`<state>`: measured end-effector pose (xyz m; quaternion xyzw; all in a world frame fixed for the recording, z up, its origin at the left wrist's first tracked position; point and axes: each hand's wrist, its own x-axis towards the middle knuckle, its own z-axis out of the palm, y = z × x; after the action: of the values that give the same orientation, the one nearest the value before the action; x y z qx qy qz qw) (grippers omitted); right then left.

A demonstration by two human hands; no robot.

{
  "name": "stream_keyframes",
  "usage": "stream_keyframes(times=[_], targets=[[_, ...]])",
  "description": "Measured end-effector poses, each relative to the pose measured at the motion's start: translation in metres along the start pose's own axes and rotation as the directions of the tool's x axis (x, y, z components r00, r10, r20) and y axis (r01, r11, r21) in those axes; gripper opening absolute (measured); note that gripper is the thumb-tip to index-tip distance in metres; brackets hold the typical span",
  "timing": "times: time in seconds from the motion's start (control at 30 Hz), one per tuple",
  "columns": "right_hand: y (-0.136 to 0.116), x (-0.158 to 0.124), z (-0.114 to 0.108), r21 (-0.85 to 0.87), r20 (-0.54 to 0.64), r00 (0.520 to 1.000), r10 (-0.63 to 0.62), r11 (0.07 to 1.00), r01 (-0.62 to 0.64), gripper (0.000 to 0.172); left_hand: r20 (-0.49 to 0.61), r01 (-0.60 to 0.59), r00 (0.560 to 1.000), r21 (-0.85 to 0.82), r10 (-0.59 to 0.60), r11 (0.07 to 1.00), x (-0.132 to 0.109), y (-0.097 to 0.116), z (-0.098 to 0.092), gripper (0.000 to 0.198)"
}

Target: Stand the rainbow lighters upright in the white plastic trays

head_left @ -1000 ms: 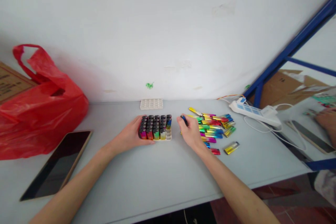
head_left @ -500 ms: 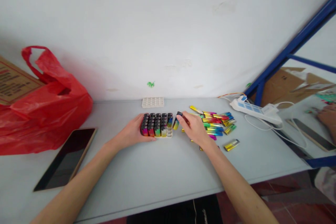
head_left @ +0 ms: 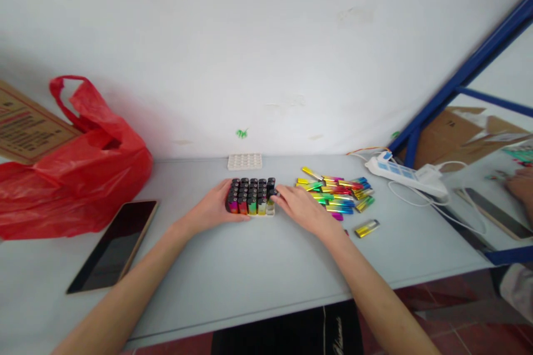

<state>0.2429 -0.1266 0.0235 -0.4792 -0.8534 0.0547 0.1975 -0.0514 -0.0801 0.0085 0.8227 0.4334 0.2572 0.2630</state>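
Note:
Rows of lighters [head_left: 247, 197] with black tops and coloured bodies stand upright in a white tray [head_left: 270, 212]. My left hand [head_left: 214, 203] is wrapped round the left side of this block, its thumb along the front. At the right-hand column my right hand [head_left: 297, 205] pinches a lighter [head_left: 273, 193] by its black top, with the lower part in the tray. More lighters [head_left: 333, 195] in shiny yellow, green, blue, red and purple lie in a loose pile to the right. One yellow lighter [head_left: 367, 228] lies apart, nearer the front.
Behind the block, a second white tray [head_left: 245, 162] rests by the wall. On the left are a red plastic bag [head_left: 100, 161], a cardboard box [head_left: 31, 127] and a dark tablet [head_left: 114, 244]. A white power strip [head_left: 406, 173] with cables lies right, near a blue frame [head_left: 470, 75].
My right hand has moved left and brought its lighter from beside the tray into the right-hand column. The left hand still grips the block. The view has shifted slightly.

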Motion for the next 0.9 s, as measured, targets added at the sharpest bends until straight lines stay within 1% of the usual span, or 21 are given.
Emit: stream_keyframes(times=[0.07,0.1,0.2,0.23,0.3,0.37,0.43,0.5,0.6,0.63,0.67,0.73,0.77,0.83,0.9], targets=[[-0.004,0.001,0.000,-0.068,-0.019,1.000,0.009,0.998,-0.011,0.030,-0.004,0.001,1.000,0.000,-0.001,1.000,0.000,0.000,0.000,0.083],[-0.005,0.001,-0.001,-0.076,-0.030,1.000,0.005,0.997,-0.008,0.034,-0.003,0.002,1.000,0.001,-0.002,1.000,0.000,0.000,0.001,0.084],[-0.002,0.001,-0.008,0.007,-0.062,0.998,0.008,1.000,-0.008,0.041,-0.011,0.007,1.000,0.017,-0.007,1.000,0.000,0.000,0.000,0.082],[0.002,0.000,-0.012,0.046,-0.082,0.996,0.034,0.998,-0.030,0.044,-0.015,0.009,1.000,0.024,-0.009,1.000,0.000,0.000,0.000,0.080],[0.015,-0.004,-0.023,0.113,-0.145,0.981,0.131,0.987,-0.115,0.049,-0.017,0.011,1.000,0.035,-0.010,0.999,0.000,0.000,0.000,0.077],[0.032,-0.015,-0.037,0.163,-0.236,0.935,0.264,0.960,-0.230,0.047,-0.017,0.018,1.000,0.035,-0.018,0.999,0.001,-0.001,0.000,0.078],[0.051,-0.037,-0.050,0.203,-0.327,0.860,0.391,0.918,-0.340,0.043,-0.013,0.026,1.000,0.028,-0.026,0.999,0.001,-0.003,0.000,0.080],[0.069,-0.071,-0.061,0.234,-0.372,0.795,0.479,0.877,-0.419,0.042,-0.018,0.032,0.999,0.021,-0.032,0.999,0.001,-0.004,0.000,0.082],[0.090,-0.131,-0.069,0.240,-0.377,0.721,0.581,0.813,-0.530,0.043,-0.028,0.028,0.999,0.016,-0.027,0.999,0.002,-0.006,0.001,0.082],[0.094,-0.151,-0.071,0.238,-0.355,0.714,0.603,0.797,-0.555,0.045,-0.027,0.024,0.999,0.016,-0.024,1.000,0.002,-0.006,0.001,0.080],[0.098,-0.169,-0.071,0.246,-0.316,0.720,0.618,0.787,-0.567,0.045,-0.027,0.021,0.999,0.017,-0.020,1.000,0.002,-0.007,0.002,0.079],[0.103,-0.197,-0.071,0.249,-0.225,0.772,0.595,0.801,-0.545,0.047,-0.034,0.014,0.999,0.018,-0.014,1.000,0.002,-0.008,0.002,0.076],[0.104,-0.206,-0.071,0.239,-0.191,0.796,0.575,0.814,-0.530,0.048,-0.037,0.010,0.999,0.018,-0.010,1.000,0.002,-0.009,0.002,0.076],[0.106,-0.218,-0.072,0.220,-0.153,0.821,0.549,0.829,-0.514,0.043,-0.037,-0.001,0.999,0.021,0.002,1.000,0.002,-0.010,0.002,0.077],[0.107,-0.222,-0.076,0.217,-0.137,0.823,0.551,0.827,-0.518,0.035,-0.029,0.000,1.000,0.035,0.001,0.999,0.002,-0.009,0.001,0.079]])
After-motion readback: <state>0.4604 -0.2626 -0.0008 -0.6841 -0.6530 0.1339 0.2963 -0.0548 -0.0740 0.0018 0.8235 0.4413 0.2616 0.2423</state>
